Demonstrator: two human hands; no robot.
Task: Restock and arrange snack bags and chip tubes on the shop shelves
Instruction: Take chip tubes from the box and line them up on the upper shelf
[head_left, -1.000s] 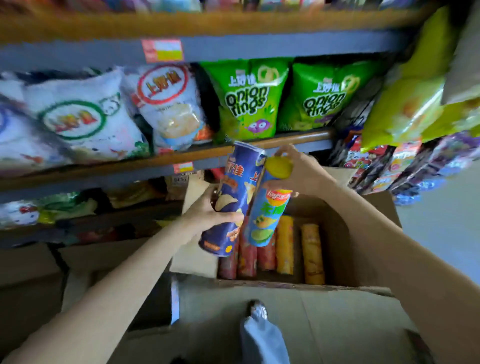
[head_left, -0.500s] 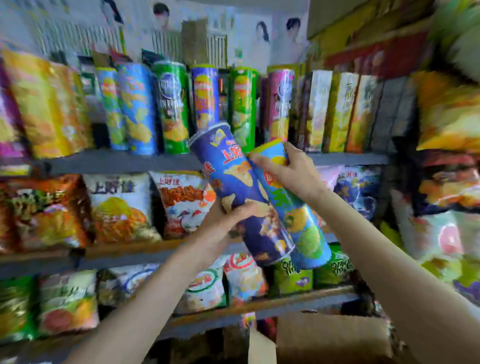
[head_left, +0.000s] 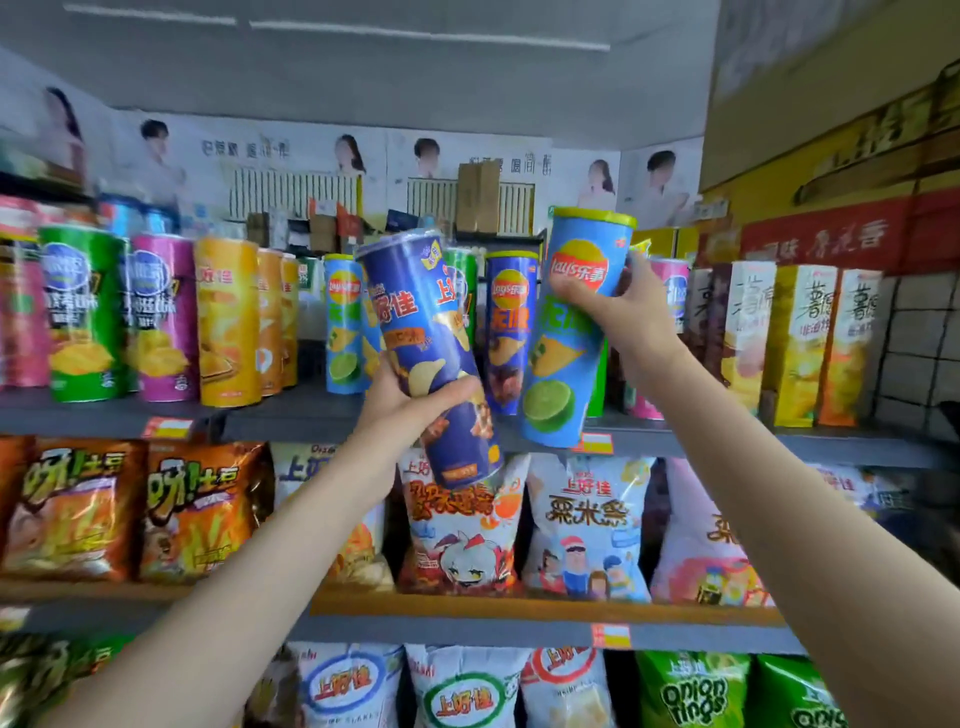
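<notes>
Where the two tubes were pressed side by side half a second ago, they are now apart, and the view has tilted up so the top shelf (head_left: 291, 415) sits mid-frame. The left hand (head_left: 410, 402) grips the dark blue tube (head_left: 431, 358) round its lower half, fingers wrapped across the front. The right hand (head_left: 618, 306) clamps the light blue lime tube (head_left: 566, 332) near its top, thumb on the front, fingers behind.

Hidden or unclear: the right hand's fingers are out of sight behind the tube. The dark blue tube covers part of the shelved tubes behind it; a light blue shelved tube (head_left: 344, 322) and a dark blue shelved tube (head_left: 509, 327) show on either side. Labels at the frame edges are motion-blurred. The lower snack bags (head_left: 457, 686) are cut off by the bottom edge.

Orientation: both held tubes are lid-up, long axis near vertical. The dark blue one leans top-left, its base over the front edge of the top shelf, in front of the orange crab bag (head_left: 462, 530) one shelf down. The lime tube leans slightly top-right, base level with the shelf's front edge, just above a price tag (head_left: 595, 444).
</notes>
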